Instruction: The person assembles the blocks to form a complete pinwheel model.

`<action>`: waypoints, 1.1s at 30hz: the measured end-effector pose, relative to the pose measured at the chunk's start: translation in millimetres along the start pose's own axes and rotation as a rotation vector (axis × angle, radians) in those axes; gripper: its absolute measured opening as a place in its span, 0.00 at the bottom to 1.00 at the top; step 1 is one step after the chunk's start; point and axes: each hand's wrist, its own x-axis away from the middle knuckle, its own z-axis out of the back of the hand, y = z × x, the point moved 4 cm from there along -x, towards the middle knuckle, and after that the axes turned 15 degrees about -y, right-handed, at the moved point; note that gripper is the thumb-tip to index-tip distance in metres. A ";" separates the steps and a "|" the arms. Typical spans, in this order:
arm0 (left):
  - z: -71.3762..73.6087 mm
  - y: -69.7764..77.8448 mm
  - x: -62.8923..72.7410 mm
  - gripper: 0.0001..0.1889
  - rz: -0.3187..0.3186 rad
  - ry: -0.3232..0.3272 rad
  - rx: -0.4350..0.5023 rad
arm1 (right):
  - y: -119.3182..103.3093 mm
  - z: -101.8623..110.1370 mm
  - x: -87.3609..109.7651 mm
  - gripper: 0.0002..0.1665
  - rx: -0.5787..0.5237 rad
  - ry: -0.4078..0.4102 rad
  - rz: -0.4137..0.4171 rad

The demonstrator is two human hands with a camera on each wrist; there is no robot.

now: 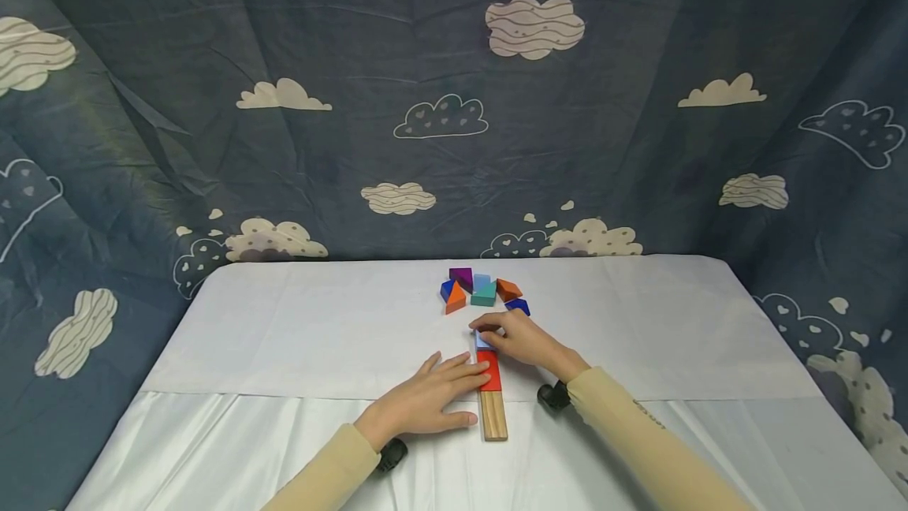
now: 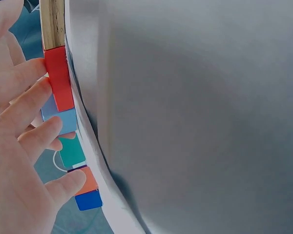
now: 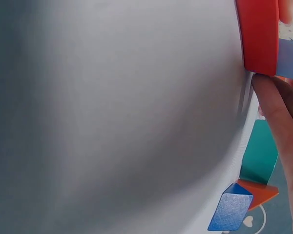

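A red block point(image 1: 493, 381) and a plain wooden block point(image 1: 493, 418) lie end to end in a line on the white cloth. At the red block's far end sits a light blue block point(image 1: 484, 343), pinched between the thumb and fingers of my right hand point(image 1: 523, 339). My left hand point(image 1: 427, 399) is spread to the left of the line, its extended fingertips touching the red block's side. In the left wrist view, the light blue block point(image 2: 67, 121) stands against the red block point(image 2: 60, 80). Part of the light blue block is hidden by the right hand.
Just beyond the right hand is a loose cluster: a purple block point(image 1: 463, 277), a teal block point(image 1: 484, 296), orange blocks point(image 1: 456, 300), blue blocks point(image 1: 519, 306) and another light blue block point(image 1: 481, 281). A dark cloud-patterned curtain point(image 1: 440, 164) hangs behind the table.
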 end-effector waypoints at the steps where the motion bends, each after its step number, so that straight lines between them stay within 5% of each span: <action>1: 0.1 0.0 -0.2 0.32 0.003 0.000 0.001 | 0.1 -0.2 -0.1 0.15 -0.002 -0.001 -0.003; 22: 0.5 -0.8 -0.4 0.32 0.006 -0.003 -0.001 | 1.2 0.8 3.1 0.16 -0.006 0.012 0.025; 33: 0.0 -0.1 -0.5 0.32 -0.015 0.019 -0.012 | 12.7 11.2 10.4 0.15 -0.050 0.131 -0.005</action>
